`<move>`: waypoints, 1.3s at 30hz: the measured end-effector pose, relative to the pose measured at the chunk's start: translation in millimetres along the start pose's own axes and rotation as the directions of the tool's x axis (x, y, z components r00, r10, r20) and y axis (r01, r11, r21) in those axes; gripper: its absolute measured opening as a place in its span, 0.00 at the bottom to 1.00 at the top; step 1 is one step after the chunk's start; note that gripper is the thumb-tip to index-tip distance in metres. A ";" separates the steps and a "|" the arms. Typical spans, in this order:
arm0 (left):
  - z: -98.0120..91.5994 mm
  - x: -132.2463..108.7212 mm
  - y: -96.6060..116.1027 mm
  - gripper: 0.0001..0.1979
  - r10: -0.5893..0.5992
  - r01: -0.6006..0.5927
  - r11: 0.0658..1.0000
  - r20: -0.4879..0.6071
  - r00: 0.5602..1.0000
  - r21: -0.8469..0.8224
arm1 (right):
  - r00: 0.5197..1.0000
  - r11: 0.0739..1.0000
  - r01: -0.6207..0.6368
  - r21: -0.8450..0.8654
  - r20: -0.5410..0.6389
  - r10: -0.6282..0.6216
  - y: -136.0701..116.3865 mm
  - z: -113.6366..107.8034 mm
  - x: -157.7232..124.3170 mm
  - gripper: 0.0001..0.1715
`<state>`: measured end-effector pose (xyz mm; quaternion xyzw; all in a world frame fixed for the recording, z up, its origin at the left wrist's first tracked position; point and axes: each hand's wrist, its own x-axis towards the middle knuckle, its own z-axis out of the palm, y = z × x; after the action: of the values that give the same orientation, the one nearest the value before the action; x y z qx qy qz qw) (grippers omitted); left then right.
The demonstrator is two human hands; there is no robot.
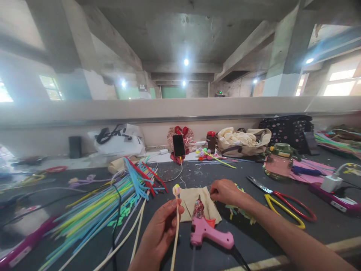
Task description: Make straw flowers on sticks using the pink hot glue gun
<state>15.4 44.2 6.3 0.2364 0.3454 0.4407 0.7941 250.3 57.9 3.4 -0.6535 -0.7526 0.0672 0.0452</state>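
Observation:
My left hand (165, 222) is closed around a cream pipe cleaner stem (176, 237), held upright with a small yellow and pale pink flower-like head (176, 189) at its top. My right hand (225, 192) rests low at the far right corner of a beige cloth (187, 197), its fingers curled together; what they hold, if anything, is hidden. Beside that hand and under its wrist lie short cut green and yellow pipe cleaner pieces (239, 212). A pink hot glue gun (210, 232) lies on the cloth between my hands, its nozzle smeared with glue and coloured bits.
Bundled pipe cleaners (96, 210) spread across the left. Red and yellow handled scissors (282, 203) lie at right, before a bottle (279, 160) and a purple power strip (335, 197). At the back stand a phone (178, 145), bags (121, 139) and finished flowers (204, 154). Cables cross the table.

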 end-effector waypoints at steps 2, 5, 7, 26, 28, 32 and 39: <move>0.3 -0.6 -0.1 0.02 0.002 -0.002 1.000 -0.010 1.000 -0.007 | 1.000 0.999 -0.018 0.034 -0.004 0.018 4.4 1.7 2.4 0.09; 0.7 -1.0 0.4 0.02 0.002 -0.002 1.000 -0.004 1.000 -0.018 | 0.999 0.992 -0.033 0.126 -0.021 0.036 14.6 1.0 3.5 0.09; 1.2 -1.3 0.8 0.01 0.002 -0.001 1.000 0.008 1.000 -0.012 | 0.999 0.976 -0.033 0.217 -0.034 0.041 20.8 -0.1 2.5 0.10; -3.2 5.3 -11.0 0.06 0.009 -0.003 0.999 0.177 0.984 -0.038 | 0.970 0.523 0.242 0.817 -0.193 -0.148 -64.9 -19.8 -18.4 0.03; -3.4 2.8 -12.7 0.06 0.022 -0.012 0.998 0.190 0.982 -0.055 | 0.960 0.529 0.280 0.801 -0.218 -0.178 -78.9 -21.9 -20.1 0.04; -5.0 -1.1 -14.5 0.07 0.059 -0.041 0.995 0.206 0.977 -0.089 | 0.941 0.649 0.334 0.683 -0.286 -0.184 -95.7 -25.6 -24.5 0.06; -5.7 -4.3 -18.4 0.07 0.077 -0.054 0.992 0.209 0.975 -0.115 | 0.914 0.834 0.317 0.451 -0.380 -0.142 -107.8 -27.3 -34.1 0.09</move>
<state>19.3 31.7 -8.5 0.2500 0.2260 0.4571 0.8231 153.9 10.6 48.3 -0.5239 -0.7640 0.1448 0.3476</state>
